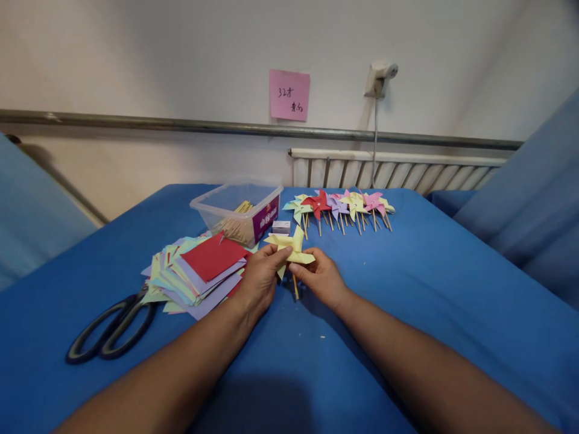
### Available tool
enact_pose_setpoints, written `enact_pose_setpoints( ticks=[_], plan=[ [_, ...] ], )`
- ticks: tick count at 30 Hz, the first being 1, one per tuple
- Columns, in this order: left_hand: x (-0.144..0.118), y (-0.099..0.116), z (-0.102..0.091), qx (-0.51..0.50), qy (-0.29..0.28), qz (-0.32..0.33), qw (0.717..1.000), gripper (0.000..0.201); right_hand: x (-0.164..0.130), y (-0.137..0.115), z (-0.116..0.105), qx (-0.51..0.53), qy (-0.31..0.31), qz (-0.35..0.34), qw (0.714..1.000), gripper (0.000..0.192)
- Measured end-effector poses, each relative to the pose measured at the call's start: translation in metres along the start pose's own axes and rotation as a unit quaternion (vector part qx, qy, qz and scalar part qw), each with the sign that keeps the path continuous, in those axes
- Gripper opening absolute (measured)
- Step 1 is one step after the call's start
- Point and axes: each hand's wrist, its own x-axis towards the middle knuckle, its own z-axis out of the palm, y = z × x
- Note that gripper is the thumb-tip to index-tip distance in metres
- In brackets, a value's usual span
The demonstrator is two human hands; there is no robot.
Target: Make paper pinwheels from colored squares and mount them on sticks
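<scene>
On the blue table (pixel 407 289), before a white wall (pixel 181 60), yellow pinwheel (pixel 292 247).

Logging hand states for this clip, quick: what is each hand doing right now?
Left hand: closed, pinching the yellow pinwheel by a blade.
Right hand: closed on the same pinwheel, at its wooden stick.

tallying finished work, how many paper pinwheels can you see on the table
About 7, though overlaps may hide more. One yellow pinwheel sits between the left hand and right hand. Roughly 6 lie in the row of pinwheels by the back edge, right of the plastic box.
</scene>
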Motion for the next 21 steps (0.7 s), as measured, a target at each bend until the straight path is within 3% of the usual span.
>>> enact_pose_setpoints(
  ticks=[6,12,21],
  plan=[
    [-0.001,-0.006,0.000,0.021,-0.004,0.003,1.000,0.028,0.001,-0.003,-0.002,0.012,0.017,0.026,0.999,0.036],
    [-0.002,-0.009,0.000,0.043,-0.005,0.021,0.999,0.026,-0.001,-0.002,0.005,0.087,0.006,0.044,0.995,0.039],
    [-0.002,0.005,0.003,-0.046,-0.078,-0.028,0.995,0.021,0.002,-0.010,-0.002,0.134,0.002,0.053,0.990,0.033]
  ],
)
